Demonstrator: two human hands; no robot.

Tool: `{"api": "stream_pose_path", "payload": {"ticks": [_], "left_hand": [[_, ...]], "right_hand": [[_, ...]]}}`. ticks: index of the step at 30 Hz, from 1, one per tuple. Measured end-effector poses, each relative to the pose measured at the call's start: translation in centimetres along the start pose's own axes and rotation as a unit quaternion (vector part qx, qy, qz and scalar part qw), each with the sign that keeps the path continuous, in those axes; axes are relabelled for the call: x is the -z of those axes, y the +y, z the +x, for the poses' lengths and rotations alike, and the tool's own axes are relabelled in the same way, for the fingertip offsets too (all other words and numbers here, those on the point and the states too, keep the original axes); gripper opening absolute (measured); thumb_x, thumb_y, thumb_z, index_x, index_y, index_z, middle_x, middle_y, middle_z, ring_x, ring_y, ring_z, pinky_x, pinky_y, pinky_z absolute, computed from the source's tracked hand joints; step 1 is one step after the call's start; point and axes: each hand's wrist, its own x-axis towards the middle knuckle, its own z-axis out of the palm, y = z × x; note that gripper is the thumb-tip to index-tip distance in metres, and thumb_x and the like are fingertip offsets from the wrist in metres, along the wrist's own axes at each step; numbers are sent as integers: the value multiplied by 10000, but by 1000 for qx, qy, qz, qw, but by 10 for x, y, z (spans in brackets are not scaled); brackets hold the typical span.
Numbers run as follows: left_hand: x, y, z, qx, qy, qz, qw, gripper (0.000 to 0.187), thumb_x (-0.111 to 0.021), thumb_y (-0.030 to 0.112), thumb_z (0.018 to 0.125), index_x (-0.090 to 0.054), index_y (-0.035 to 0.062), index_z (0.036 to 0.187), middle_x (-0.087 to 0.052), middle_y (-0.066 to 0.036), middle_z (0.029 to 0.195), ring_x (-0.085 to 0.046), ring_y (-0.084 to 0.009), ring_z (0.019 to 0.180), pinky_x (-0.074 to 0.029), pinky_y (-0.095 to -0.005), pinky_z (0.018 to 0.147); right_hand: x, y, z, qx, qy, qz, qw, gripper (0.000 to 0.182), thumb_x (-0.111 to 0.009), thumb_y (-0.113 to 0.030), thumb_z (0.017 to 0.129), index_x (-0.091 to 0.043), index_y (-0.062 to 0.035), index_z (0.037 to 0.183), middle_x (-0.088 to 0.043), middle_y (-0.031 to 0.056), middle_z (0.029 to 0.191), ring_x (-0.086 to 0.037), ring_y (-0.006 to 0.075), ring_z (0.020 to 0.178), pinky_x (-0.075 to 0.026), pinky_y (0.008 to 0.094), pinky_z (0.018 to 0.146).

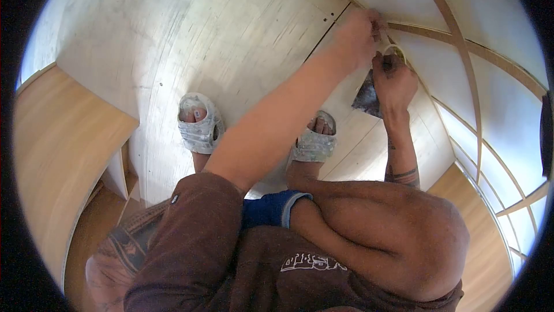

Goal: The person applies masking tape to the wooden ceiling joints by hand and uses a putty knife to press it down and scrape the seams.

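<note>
My left hand [360,34] reaches far out to the corner where the floor meets the wall panels. Its fingers are pinched together and slightly blurred; I cannot tell what they hold. Just below it, my right hand [395,84] is closed, with thumb and fingertips together at a pale, thin ring-shaped loop [402,50] that curves up beyond them. A dark, shiny flat piece [367,95] shows beside the right hand's wrist, partly covered by that hand. Both hands are close together at the foot of the wall.
Pale wooden floor boards [242,29] spread ahead, with a dark seam near my left forearm. White wall panels [502,69] with brown strips [470,81] curve along the right. Light wood panels [75,133] stand at left. My feet wear paint-spattered sandals [202,127].
</note>
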Motion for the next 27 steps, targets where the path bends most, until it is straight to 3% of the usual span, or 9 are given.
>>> {"api": "stream_pose_path", "payload": {"ticks": [2,3,5,9,12,14,16,20,27], "left_hand": [[-16,-50,40,-26,53,-345,937,204,-561,65,904,-691,2,1049,-712,-161,1011,-660,-308,1042,-519,-409,935],[-6,-37,39,-28,55,-343,937,204,-561,65,904,-691,2,1049,-712,-161,1011,-660,-308,1042,-519,-409,935],[32,12,32,107,-29,-815,569,202,-552,95,909,-690,-5,1017,-725,-145,1022,-669,-311,991,-526,-380,919],[78,28,37,132,-56,-764,629,274,-512,186,945,-698,-3,1013,-722,-140,1036,-657,-305,988,-507,-391,943],[114,18,42,47,-90,-766,634,338,-478,62,871,-634,-82,1135,-655,-229,1205,-586,-358,1135,-423,-538,1070],[145,44,39,115,72,-754,643,241,-484,57,816,-620,-50,985,-542,-307,1416,-469,-467,1325,-217,-727,1172],[179,51,35,125,25,-700,702,37,-505,54,781,-524,27,796,-427,-351,1509,-363,-555,1396,-62,-790,1181],[227,41,37,47,37,-642,765,60,-512,55,765,-531,16,805,-329,-372,1567,-280,-606,1421,29,-768,1190],[173,-15,35,-39,65,-547,834,38,-547,67,757,-516,53,774,-366,-335,1561,-327,-396,1471,-97,-674,1243]], "right_hand": [[1,-4,0,16,16,-4,1000,395,-647,-451,937,-756,-80,856,-735,215,808,-727,430,772,-579,515,727],[2,-6,-1,13,13,11,1000,395,-647,-448,935,-751,-76,851,-730,218,802,-723,435,767,-576,519,726],[0,-7,-1,10,11,28,999,396,-648,-445,933,-746,-72,846,-725,221,796,-719,439,762,-574,524,724],[-2,-4,-1,15,17,3,1000,399,-645,-440,932,-721,-61,831,-718,221,790,-713,442,753,-568,533,712],[0,-4,1,10,15,17,1000,399,-642,-438,931,-712,-58,832,-712,228,782,-711,444,753,-568,534,708],[-1,-2,2,4,13,16,1000,399,-642,-439,929,-712,-58,836,-708,233,777,-711,445,754,-568,534,707],[-4,0,3,7,9,16,1000,396,-647,-443,923,-716,-62,842,-704,240,773,-709,451,751,-570,531,707],[-3,-1,1,7,-6,6,1000,387,-647,-437,922,-707,-64,837,-701,236,763,-706,455,745,-569,532,698],[0,-5,2,12,19,26,999,366,-655,-425,919,-675,-73,821,-695,222,748,-695,456,717,-564,537,671]]}}
